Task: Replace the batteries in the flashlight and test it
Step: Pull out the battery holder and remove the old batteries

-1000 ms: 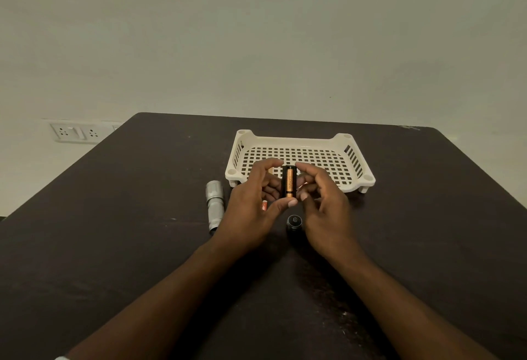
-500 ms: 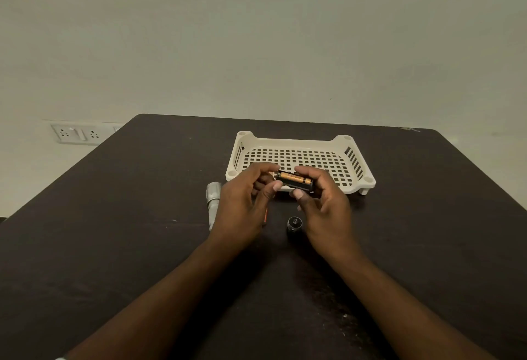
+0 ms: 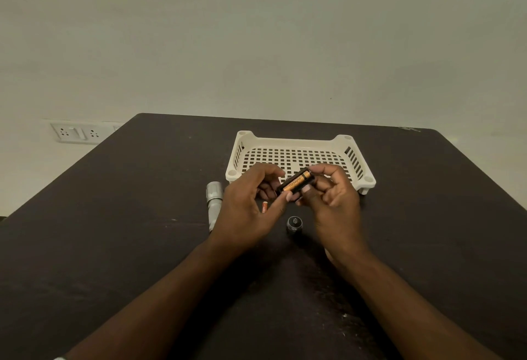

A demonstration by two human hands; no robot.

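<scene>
Above the dark counter, the left hand and right hand together pinch a tilted battery holder, in front of the white basket, with the flashlight lying left and its cap below.

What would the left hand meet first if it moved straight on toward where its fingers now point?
Likely the battery holder, which the left hand fingertips already touch. Beyond it sits the right hand; depth is unclear.

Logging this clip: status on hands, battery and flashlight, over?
Left hand and right hand together pinch black battery holder with copper-coloured battery. Silver metal flashlight body and black round tail cap lie apart on table. Nothing obstructing.
</scene>
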